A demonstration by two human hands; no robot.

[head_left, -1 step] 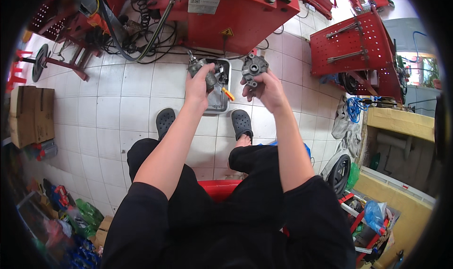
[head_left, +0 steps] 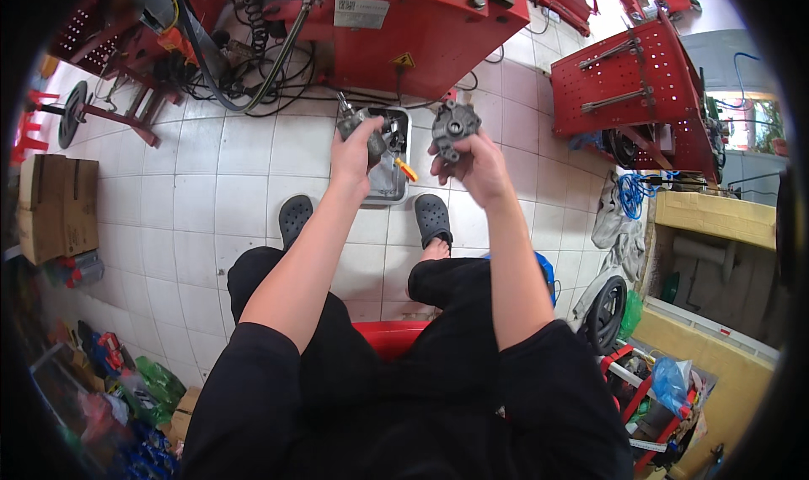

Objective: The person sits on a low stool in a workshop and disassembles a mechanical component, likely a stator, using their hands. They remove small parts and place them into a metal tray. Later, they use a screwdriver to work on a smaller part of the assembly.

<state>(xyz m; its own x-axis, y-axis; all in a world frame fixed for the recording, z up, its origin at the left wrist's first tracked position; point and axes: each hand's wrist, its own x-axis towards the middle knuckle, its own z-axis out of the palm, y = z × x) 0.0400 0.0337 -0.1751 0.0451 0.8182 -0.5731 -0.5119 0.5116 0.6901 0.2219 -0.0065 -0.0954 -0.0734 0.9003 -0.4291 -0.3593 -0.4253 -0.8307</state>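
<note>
Head view: left hand grips a grey metal part, right hand clasps a round housing above the tray; apparently mid-inspection, mating them needs alignment.

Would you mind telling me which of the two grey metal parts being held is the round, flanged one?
It is the round grey housing in the right hand, with lobes around its rim. The grey part in the left hand is narrower, with a thin stem sticking up.
</note>
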